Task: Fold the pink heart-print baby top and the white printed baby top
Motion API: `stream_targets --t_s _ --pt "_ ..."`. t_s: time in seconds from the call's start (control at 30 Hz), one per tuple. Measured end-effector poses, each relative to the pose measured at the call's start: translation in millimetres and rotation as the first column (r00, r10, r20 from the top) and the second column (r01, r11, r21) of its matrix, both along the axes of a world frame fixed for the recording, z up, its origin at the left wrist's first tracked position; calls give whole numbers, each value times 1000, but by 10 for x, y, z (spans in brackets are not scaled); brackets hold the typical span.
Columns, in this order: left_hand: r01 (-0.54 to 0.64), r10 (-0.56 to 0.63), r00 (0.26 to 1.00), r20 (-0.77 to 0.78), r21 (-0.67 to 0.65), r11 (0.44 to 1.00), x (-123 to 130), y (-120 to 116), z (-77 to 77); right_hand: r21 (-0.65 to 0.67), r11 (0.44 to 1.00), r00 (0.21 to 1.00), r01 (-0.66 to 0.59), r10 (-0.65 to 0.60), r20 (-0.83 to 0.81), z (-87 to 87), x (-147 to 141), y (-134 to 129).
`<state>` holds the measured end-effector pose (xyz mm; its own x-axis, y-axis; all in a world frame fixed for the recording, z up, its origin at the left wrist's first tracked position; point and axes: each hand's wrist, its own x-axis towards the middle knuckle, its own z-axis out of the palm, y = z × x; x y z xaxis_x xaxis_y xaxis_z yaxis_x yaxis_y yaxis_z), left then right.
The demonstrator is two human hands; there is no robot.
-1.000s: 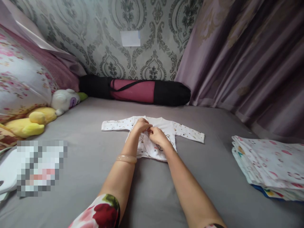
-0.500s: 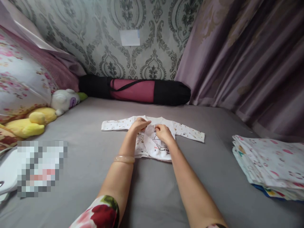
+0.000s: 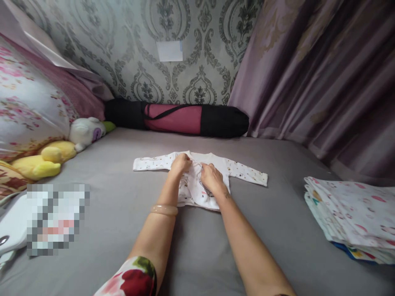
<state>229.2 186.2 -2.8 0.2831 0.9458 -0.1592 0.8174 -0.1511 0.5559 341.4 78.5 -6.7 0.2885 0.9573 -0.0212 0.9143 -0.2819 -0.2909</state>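
Note:
A small white baby shirt (image 3: 247,173) lies front up on the grey bed, its printed long sleeves spread to both sides. Lettering and a line drawing mark its front. My left hand (image 3: 182,163), with a pale bangle on the forearm, has its fingers pinched on the shirt just below the neckline. Close beside it, my right hand (image 3: 212,177) grips the edge of the front panel between thumb and fingers, covering part of the drawing. A narrow bit of the fabric runs between both hands. My fingers hide whether a tie or a snap is there.
A stack of folded printed cloths (image 3: 354,209) lies at the right. At the left are a white device (image 3: 21,222) with a cable, a blurred-out item, plush toys (image 3: 52,160) and a floral pillow (image 3: 31,98). A black and red long bag (image 3: 173,119) lies along the wall.
My left hand has closed its fingers on the fabric near the neckline and turned slightly. The right hand has shifted a little, with its back now covering more of the drawing.

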Motion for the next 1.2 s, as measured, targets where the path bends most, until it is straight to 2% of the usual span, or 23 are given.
stream_targets --t_s 0.13,0.2,0.37,0.57,0.63,0.7,0.8,0.87,0.9,0.97,1.03,1.07,1.1,1.13,1.17,1.2 --pt "-161 165 986 -21 133 978 -209 136 -21 164 983 994 -82 69 88 -88 -80 30" --pt "-229 241 969 -49 179 957 -311 192 -34 195 970 989 -142 130 70 -143 -129 48" --pt "-317 358 918 -169 225 921 -588 265 -46 72 976 975 -208 212 -59 -237 -184 45" --pt "-490 562 783 -268 292 821 -1244 353 -121 42 980 979 -192 195 -62 -245 -186 35" --pt "-486 552 783 -288 270 831 -1436 407 -123 38 981 979 -191 193 -66 -241 -190 38" --pt "-457 499 815 -293 204 866 -1560 467 -107 35 981 979 -189 191 -70 -240 -192 40" --pt "-382 382 898 -218 43 923 -1644 542 -81 35 983 981 -181 183 -67 -246 -192 40" --pt "-358 357 917 -180 25 933 -1665 566 -80 41 983 981 -180 182 -63 -254 -191 40" --pt "-378 385 903 -188 74 923 -1665 569 -83 45 983 981 -180 183 -62 -259 -191 40" --pt "-441 499 835 -233 262 859 -1633 560 -87 51 982 981 -182 185 -60 -267 -191 42" --pt "-400 543 804 -241 458 794 -1526 540 -83 54 982 982 -180 183 -56 -271 -192 44" --pt "-316 490 839 -235 523 792 -1436 528 -81 55 982 982 -179 181 -53 -271 -193 45" --pt "-190 370 900 -231 555 810 -1323 516 -85 56 982 982 -178 181 -50 -271 -194 46" --pt "-33 189 956 -224 559 829 -1189 505 -97 56 983 983 -177 180 -47 -271 -195 47" --pt "149 -40 977 -209 534 832 -1042 494 -123 57 983 983 -176 178 -44 -271 -196 48" --pt "312 -257 950 -176 506 804 -889 484 -163 55 983 983 -174 177 -43 -271 -197 50"
